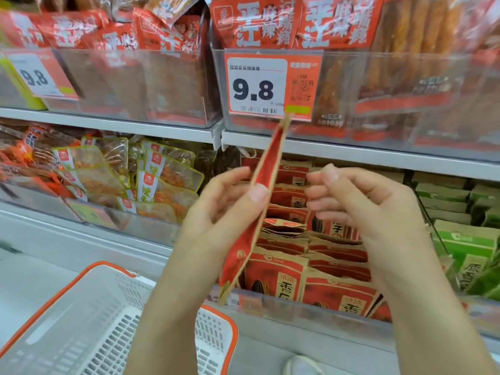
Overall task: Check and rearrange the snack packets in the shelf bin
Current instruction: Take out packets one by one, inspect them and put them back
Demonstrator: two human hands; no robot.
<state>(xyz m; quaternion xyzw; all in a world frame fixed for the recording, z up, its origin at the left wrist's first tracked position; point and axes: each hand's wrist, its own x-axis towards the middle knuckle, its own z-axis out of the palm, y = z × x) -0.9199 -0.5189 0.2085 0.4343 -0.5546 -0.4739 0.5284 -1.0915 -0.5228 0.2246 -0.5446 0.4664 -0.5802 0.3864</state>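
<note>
The scene is evenly and brightly lit from overhead, with only faint shadows. Motion blur is seen across the upper shelf's packets (167,31) and both hands, while the price label (270,86) remains readable. Soft glare is carried by the clear bin fronts (405,85). Shelf edges (351,154) are bent by wide-angle distortion.

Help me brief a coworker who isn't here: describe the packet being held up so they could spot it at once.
Find the price tag reading 9.8 on the upper shelf. Just under it, the left hand pinches a red and brown packet in front of the bin of matching red packets. Unlike those, which lie stacked, it stands edge-on, its top corner touching the tag; the right hand stays off it.
</note>
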